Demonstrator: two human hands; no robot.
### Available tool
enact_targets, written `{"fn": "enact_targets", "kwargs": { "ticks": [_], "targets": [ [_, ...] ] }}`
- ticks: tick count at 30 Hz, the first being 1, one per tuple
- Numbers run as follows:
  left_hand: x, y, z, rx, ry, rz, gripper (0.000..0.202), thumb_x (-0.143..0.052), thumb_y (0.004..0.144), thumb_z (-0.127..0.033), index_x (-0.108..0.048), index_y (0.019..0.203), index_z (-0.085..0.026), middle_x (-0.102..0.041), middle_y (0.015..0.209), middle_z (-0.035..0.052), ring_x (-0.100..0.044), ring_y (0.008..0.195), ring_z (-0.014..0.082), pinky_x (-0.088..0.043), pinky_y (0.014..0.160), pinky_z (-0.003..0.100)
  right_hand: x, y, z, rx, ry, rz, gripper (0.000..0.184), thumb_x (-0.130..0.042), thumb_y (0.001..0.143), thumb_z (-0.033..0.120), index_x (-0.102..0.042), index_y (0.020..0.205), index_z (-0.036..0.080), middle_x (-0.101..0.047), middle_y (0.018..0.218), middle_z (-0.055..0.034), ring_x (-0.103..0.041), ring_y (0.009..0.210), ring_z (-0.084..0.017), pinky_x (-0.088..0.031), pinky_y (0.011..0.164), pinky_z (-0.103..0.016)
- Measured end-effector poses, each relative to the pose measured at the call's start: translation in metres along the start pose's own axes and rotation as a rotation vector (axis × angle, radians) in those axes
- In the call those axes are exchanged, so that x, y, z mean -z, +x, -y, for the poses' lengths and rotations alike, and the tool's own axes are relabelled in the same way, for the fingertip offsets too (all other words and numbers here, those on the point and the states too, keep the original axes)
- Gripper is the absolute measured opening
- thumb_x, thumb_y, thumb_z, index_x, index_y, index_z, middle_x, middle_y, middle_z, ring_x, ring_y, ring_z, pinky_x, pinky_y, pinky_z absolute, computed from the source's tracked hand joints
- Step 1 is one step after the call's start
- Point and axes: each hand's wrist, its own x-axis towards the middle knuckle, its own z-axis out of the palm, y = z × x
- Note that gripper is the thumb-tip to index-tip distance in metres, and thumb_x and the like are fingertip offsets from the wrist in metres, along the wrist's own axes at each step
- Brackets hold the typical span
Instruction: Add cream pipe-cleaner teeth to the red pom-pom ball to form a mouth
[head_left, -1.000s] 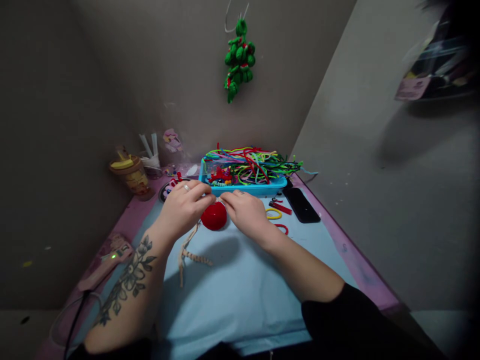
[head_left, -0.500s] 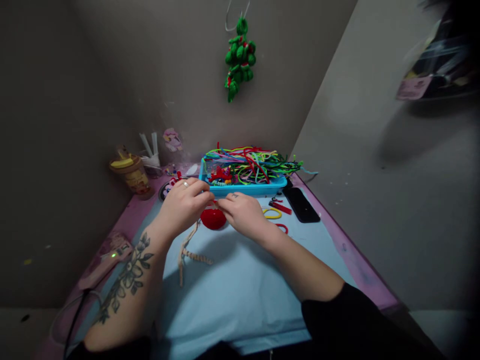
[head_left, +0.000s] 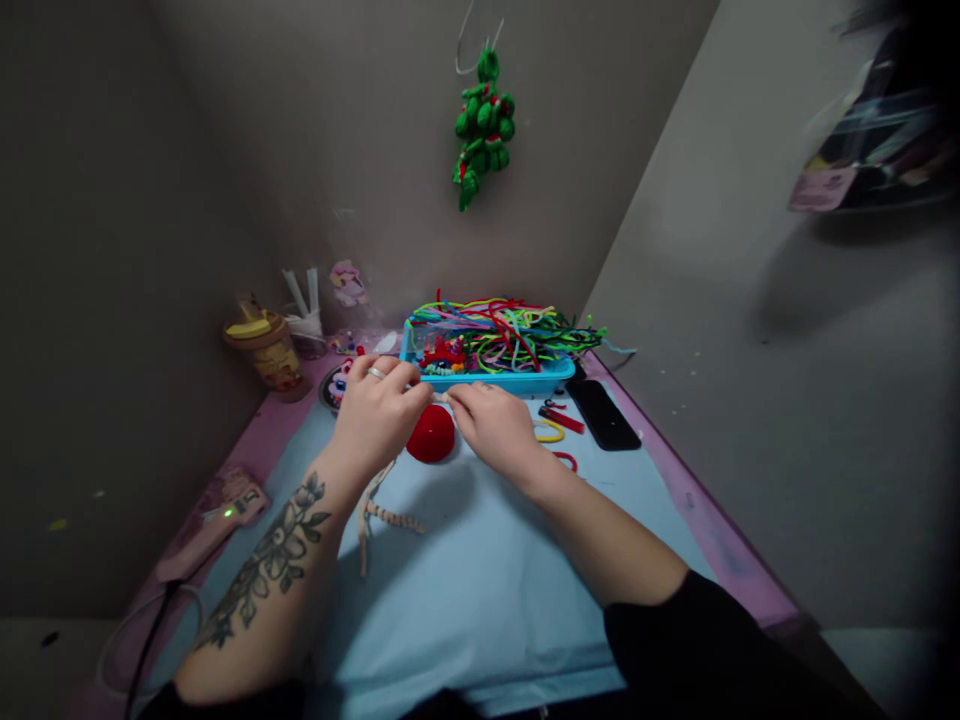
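My left hand (head_left: 381,408) and my right hand (head_left: 496,432) meet above the mat, both with fingertips pinched. Between them shows a short pale beige pipe cleaner (head_left: 441,397), gripped at either side. Just below the fingertips sits a shiny red dome-shaped object (head_left: 431,434); what it belongs to is unclear. A beige twisted strand (head_left: 364,530) trails down from under my left hand onto the mat, and a coiled beige piece (head_left: 397,518) branches off beside it. Whether the strand joins the held piece is hidden.
A blue tray (head_left: 502,382) full of colourful pipe cleaners stands behind the hands. To the right lie a black phone (head_left: 606,415), a red-handled tool (head_left: 562,418) and yellow and red loops (head_left: 551,431). At left are a brown cup (head_left: 268,355) and a pink device with a cord (head_left: 217,520).
My hands have drawn slightly apart, so the beige pipe cleaner between the fingertips and more of the red dome now show. The view has shifted a little.
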Motion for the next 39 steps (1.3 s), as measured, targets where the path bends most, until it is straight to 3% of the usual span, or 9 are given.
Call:
{"fn": "enact_targets", "kwargs": {
  "ticks": [9,14,22,39],
  "targets": [
    [-0.006,-0.001,-0.009,-0.048,-0.006,0.004,0.014,-0.062,0.088,-0.025,-0.067,0.075,-0.022,-0.065,0.069,0.0012,-0.055,0.076,0.0224,-0.031,0.069,0.038,0.003,0.001,0.002,-0.08,0.059,0.042,0.026,-0.04,0.099,0.028,-0.066,0.099,0.022,-0.075,0.094,-0.004,-0.068,0.083,-0.019,-0.038,0.067,-0.027],
    [-0.005,0.0,-0.009,-0.073,-0.055,-0.041,0.014,-0.062,0.089,-0.023,-0.067,0.075,-0.023,-0.065,0.067,-0.0007,-0.052,0.071,0.0201,-0.03,0.068,0.037,0.005,0.002,0.002,-0.129,0.119,0.044,0.025,-0.041,0.098,0.026,-0.066,0.102,0.022,-0.075,0.095,-0.0037,-0.069,0.086,-0.019,-0.039,0.069,-0.026],
    [0.0,0.001,-0.006,-0.068,-0.056,-0.054,0.015,-0.06,0.09,-0.023,-0.069,0.078,-0.024,-0.068,0.071,-0.0006,-0.055,0.076,0.02,-0.031,0.069,0.037,0.009,0.001,0.003,-0.083,0.052,0.038,0.027,-0.041,0.098,0.028,-0.067,0.102,0.024,-0.074,0.101,-0.0033,-0.067,0.093,-0.018,-0.041,0.075,-0.026],
    [0.002,0.002,0.003,-0.015,-0.146,0.147,0.019,-0.056,0.091,-0.028,-0.071,0.079,-0.023,-0.068,0.076,0.0038,-0.054,0.078,0.0222,-0.031,0.071,0.038,0.009,0.001,-0.002,0.047,-0.034,0.098,0.026,-0.044,0.098,0.028,-0.07,0.102,0.024,-0.072,0.098,-0.0053,-0.062,0.094,-0.019,-0.041,0.078,-0.028]
  ]
}}
